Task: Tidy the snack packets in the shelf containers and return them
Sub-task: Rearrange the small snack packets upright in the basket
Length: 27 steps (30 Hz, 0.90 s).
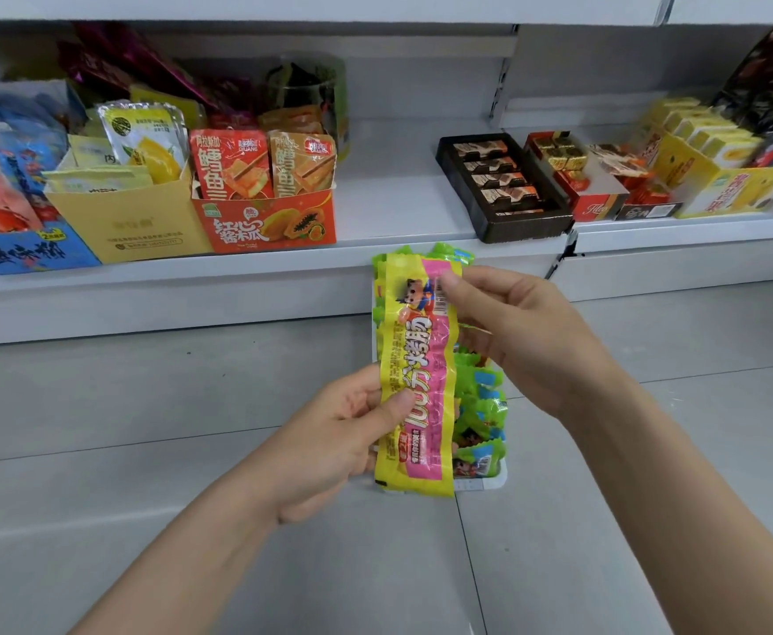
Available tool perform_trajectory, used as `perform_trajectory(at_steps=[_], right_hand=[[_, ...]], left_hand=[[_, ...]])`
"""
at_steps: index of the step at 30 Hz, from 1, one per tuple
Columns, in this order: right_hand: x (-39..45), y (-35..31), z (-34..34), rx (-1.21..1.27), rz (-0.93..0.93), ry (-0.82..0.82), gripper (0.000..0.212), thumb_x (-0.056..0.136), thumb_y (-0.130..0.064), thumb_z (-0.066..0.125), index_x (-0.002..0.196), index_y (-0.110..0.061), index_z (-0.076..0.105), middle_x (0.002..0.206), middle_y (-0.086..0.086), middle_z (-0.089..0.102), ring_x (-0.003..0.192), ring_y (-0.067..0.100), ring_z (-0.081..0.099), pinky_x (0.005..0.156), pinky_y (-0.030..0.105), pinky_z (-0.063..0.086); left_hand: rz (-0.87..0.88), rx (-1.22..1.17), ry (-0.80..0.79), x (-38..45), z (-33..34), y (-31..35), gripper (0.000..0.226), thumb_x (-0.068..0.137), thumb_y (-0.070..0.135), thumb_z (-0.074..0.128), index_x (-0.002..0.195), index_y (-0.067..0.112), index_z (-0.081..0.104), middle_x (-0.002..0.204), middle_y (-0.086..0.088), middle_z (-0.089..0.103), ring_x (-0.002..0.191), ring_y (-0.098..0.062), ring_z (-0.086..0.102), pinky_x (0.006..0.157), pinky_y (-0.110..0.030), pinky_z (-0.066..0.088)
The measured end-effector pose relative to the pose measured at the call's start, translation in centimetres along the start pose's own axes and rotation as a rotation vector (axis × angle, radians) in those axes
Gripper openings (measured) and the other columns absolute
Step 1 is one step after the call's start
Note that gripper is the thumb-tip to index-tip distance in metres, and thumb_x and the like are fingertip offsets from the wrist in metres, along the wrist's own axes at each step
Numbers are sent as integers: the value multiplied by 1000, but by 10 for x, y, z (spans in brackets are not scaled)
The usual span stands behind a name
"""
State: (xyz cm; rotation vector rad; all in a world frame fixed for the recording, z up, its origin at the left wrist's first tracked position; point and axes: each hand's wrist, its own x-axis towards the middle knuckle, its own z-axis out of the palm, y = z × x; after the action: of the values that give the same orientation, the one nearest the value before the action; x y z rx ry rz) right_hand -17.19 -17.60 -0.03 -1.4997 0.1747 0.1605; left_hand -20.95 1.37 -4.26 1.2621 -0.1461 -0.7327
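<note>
Two bare forearms rise from the bottom edge of the frame and meet just right of centre. The left hand comes in from the lower left, knuckles toward the camera, its thumb pressed across the lower half of a long yellow-and-pink snack packet with the fingers curled behind it. The right hand reaches in from the lower right and pinches the packet's upper end — thumb on the printed front, the other fingers bent behind.

The packet stands nearly upright between the two hands, over the grey tiled floor. Directly behind it sits a white container filled with green packets, which show along the packet's right side and above its top; what carries the container cannot be seen.

Farther back runs the white shelf. At its left stand an orange display box and a yellow box of pouches — at right of centre, a dark chocolate tray.
</note>
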Motion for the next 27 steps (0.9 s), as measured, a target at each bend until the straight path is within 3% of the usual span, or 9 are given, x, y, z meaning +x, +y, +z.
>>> perform_trajectory(at_steps=[4, 8, 10, 13, 16, 20, 23, 25, 27], right_hand=[[3, 3, -3, 24, -80, 279, 25, 86, -16, 74, 107, -2, 74, 96, 15, 76, 85, 26, 68, 83, 43, 57], [4, 5, -11, 19, -116, 371, 19, 89, -14, 73, 106, -5, 76, 93, 11, 78, 83, 23, 70, 87, 47, 57], [5, 6, -14, 39, -118, 388, 20, 89, -15, 72, 106, -4, 76, 91, 11, 78, 79, 20, 70, 85, 43, 59], [5, 8, -17, 85, -111, 374, 17, 90, -17, 71, 103, -6, 75, 88, 6, 78, 76, 16, 69, 80, 34, 59], [0, 7, -24, 53, -85, 311, 18, 90, -26, 72, 98, -10, 74, 84, -1, 74, 77, 12, 66, 80, 29, 56], [-13, -2, -31, -31, 17, 169, 56, 71, -64, 69, 97, -16, 76, 95, -5, 75, 92, 18, 72, 80, 28, 60], [-22, -6, -33, -57, 34, 80, 65, 70, -71, 66, 99, -14, 76, 100, -2, 76, 92, 26, 75, 77, 29, 60], [-26, -9, -35, -53, 9, 30, 48, 71, -64, 71, 90, -22, 81, 97, 3, 77, 91, 28, 75, 77, 27, 60], [-31, -14, -40, -21, 5, -25, 49, 66, -63, 78, 92, -22, 80, 98, 5, 76, 91, 26, 74, 76, 26, 60]], left_hand=[[-72, -172, -27, -3, -3, 1, 44, 96, 33, 48, 136, 13, 52, 125, -18, 67, 112, -36, 67, 83, -48, 60], [-90, -273, -90, -5, -7, 0, 50, 99, 43, 41, 137, 12, 53, 126, -21, 66, 110, -39, 67, 84, -42, 59], [-71, -266, -94, -5, -8, -2, 48, 97, 43, 52, 133, 12, 58, 126, -22, 66, 110, -39, 67, 85, -39, 58], [28, -139, 18, -2, -5, -6, 37, 85, 24, 72, 120, 13, 67, 116, -19, 71, 99, -32, 72, 80, -32, 59], [179, 94, 248, 2, -6, -9, 26, 79, 19, 72, 105, 18, 70, 97, -8, 77, 80, -20, 74, 73, -31, 60], [470, 689, 593, 2, -17, -11, 24, 85, 14, 75, 92, 38, 74, 89, 16, 76, 79, -7, 71, 75, -22, 55], [735, 1007, 617, 0, -20, -12, 22, 85, 9, 76, 101, 23, 79, 104, 16, 74, 97, 2, 68, 88, -16, 51], [761, 980, 595, -1, -19, -15, 21, 84, 10, 76, 103, 21, 79, 105, 14, 74, 98, 3, 68, 88, -16, 52], [713, 909, 598, -2, -18, -16, 23, 83, 11, 77, 100, 28, 79, 101, 17, 75, 92, 2, 69, 85, -16, 53]])
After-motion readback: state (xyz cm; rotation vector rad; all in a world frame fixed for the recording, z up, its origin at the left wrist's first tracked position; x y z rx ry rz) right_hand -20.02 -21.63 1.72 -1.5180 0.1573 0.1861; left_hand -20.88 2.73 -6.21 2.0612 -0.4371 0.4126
